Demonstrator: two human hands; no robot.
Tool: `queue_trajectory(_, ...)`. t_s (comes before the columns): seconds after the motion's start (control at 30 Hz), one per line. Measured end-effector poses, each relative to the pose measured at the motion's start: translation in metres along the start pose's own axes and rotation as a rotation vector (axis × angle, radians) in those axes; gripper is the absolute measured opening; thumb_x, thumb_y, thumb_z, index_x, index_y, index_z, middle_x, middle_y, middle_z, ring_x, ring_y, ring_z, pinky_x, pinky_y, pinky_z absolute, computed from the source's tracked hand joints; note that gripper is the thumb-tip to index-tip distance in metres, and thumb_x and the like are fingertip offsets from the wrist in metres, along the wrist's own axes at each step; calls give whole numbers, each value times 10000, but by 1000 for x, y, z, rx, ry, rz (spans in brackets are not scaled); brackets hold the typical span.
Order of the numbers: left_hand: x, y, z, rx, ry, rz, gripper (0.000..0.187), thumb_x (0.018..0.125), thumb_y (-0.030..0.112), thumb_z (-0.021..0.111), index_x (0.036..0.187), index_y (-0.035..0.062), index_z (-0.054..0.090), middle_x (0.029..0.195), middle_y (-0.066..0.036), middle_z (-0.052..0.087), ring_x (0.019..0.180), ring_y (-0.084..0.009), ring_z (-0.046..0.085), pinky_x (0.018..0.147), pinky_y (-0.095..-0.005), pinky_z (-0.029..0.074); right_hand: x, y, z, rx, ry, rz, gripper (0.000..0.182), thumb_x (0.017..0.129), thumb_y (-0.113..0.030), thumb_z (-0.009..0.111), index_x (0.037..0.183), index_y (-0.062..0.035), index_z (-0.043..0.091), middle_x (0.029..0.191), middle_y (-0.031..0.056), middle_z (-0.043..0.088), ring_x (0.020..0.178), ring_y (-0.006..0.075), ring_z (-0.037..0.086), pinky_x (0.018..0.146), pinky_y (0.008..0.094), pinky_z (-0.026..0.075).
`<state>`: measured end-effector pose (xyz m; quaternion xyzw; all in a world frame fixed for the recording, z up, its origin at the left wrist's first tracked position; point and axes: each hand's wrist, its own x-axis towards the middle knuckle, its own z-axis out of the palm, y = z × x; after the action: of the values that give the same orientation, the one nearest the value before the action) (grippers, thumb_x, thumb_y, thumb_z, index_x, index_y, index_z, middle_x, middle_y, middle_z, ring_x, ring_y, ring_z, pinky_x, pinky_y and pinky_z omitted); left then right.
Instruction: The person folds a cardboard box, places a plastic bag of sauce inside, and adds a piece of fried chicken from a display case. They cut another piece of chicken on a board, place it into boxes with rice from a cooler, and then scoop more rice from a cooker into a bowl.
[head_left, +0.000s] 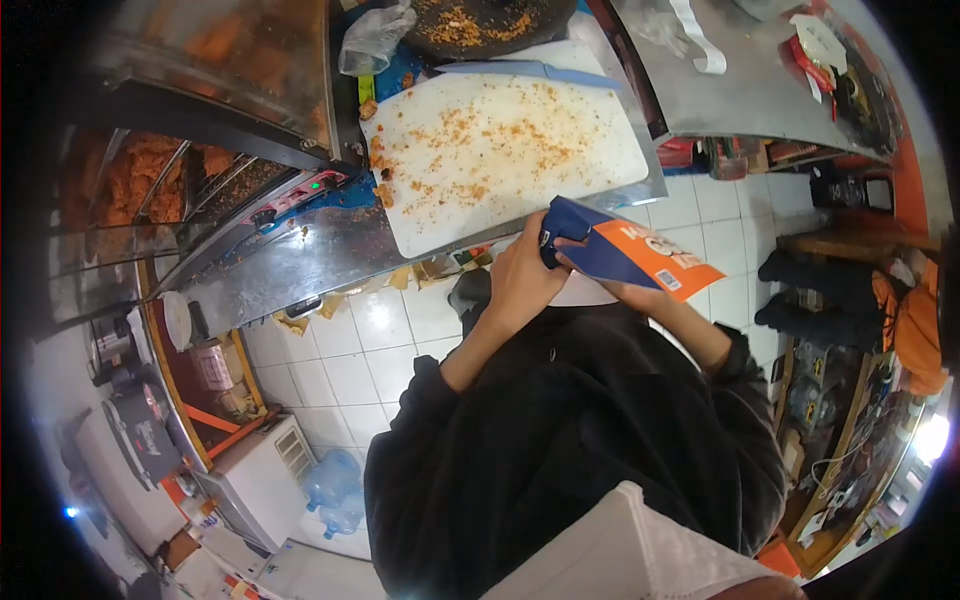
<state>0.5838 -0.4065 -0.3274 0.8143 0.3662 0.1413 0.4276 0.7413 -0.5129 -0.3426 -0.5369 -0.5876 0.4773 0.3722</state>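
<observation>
The blue and orange carton (620, 252) sits in both my hands, held in front of my chest just below the near edge of the steel counter (330, 250). My left hand (522, 275) is closed around its blue end, fingers curled over the folded corner, while my right hand (628, 292) cups it from underneath, gripping the lower side beneath the orange panel with the barcode; most of that hand is hidden by the carton itself. Just beyond the carton, on the counter, lies a white cutting board (500, 150) scattered with orange-brown crumbs, with small fried scraps along its left edge. At the board's far side rests a blue-handled knife (530, 70), and beyond that a dark round pan (480, 25) holding more crumbs, with a crumpled clear plastic bag (372, 38) to its left. Far left, a glass warming case (160, 170) shows fried pieces on racks. Below me is white tiled floor (340, 380), with water jugs (335, 485) near the left.
</observation>
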Motion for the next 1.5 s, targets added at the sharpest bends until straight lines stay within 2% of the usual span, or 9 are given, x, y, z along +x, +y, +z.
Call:
queue_trajectory(0.07, 7, -6, 2, -34, 10, -32, 531, 710, 234, 682, 1156, 105, 423, 881, -164, 639, 830, -383, 615, 687, -435, 489, 4, 4, 8, -206, 18, 102, 451, 927, -149, 474, 1314, 22, 320, 1273, 196, 466, 1179, 243, 469, 964, 353, 439)
queue_trajectory(0.17, 23, -12, 16, -68, 74, -122, 588, 707, 230, 684, 1199, 85, 398, 975, -176, 614, 893, -382, 603, 723, -434, 488, 12, -21, 30, 197, 816, -134, 469, 786, 44, 646, 1203, 10, 435, 1062, 143, 542, 1032, 245, 546, 904, 348, 455)
queue_trajectory(0.47, 37, 30, 47, -345, -182, 285, 1128, 691, 209, 776, 1364, -83, -81, 1440, -250, 39, 1341, -375, 167, 1088, -418, 252, 32, -25, -106, -212, 1010, 249, 332, 847, -245, 628, 1012, 33, 551, 894, 181, 593, 837, 325, 566, 736, 403, 444)
queue_trajectory(0.83, 8, -59, -30, -490, 11, -322, 437, 899, 175, 566, 1287, 78, 392, 1271, -123, 462, 1101, -220, 516, 884, -351, 446, 68, 174, -305, -1013, 985, 434, 365, 874, -326, 537, 1073, -22, 572, 995, 218, 611, 914, 388, 575, 776, 465, 452)
queue_trajectory(1.1, -31, -55, -210, -202, 418, -18, 228, 922, 119, 513, 1138, 55, 544, 1145, -65, 563, 960, -160, 585, 811, -284, 467, 113, 154, -363, -1307, 840, 993, 702, 795, -467, 588, 1322, -44, 398, 1198, 144, 554, 1028, 329, 562, 848, 433, 446)
queue_trajectory(1.17, -50, 0, -279, -36, 526, 87, 165, 917, 96, 512, 1049, 39, 592, 1032, -66, 609, 889, -154, 598, 805, -287, 463, 118, 133, -363, -1544, 1013, 850, 648, 813, -407, 592, 1320, -52, 399, 1242, 138, 519, 1074, 317, 536, 871, 416, 438)
queue_trajectory(1.23, -62, 27, -334, 195, 669, 201, 134, 917, 82, 505, 981, 24, 607, 952, -68, 623, 854, -139, 598, 790, -286, 463, 140, 113, -385, -1487, 1069, -41, 575, 788, -280, 631, 1286, -74, 430, 1161, 179, 546, 1027, 352, 537, 861, 411, 427)
queue_trajectory(1.4, -54, 85, -449, 119, 817, 650, 171, 937, 107, 466, 919, -7, 593, 873, -60, 618, 841, -117, 591, 761, -255, 458, 231, -217, -219, -1292, 926, -614, 345, 859, -182, 601, 1153, -7, 558, 780, 117, 546, 685, 211, 528, 671, 331, 432)
queue_trajectory(1.5, -30, 101, -493, 185, 818, 887, 164, 933, 116, 478, 943, 8, 601, 887, -64, 624, 811, -110, 603, 737, -246, 467, 271, -369, -120, -936, 1040, -876, 318, 870, -183, 602, 1092, 45, 585, 954, 148, 633, 905, 201, 585, 847, 312, 433)
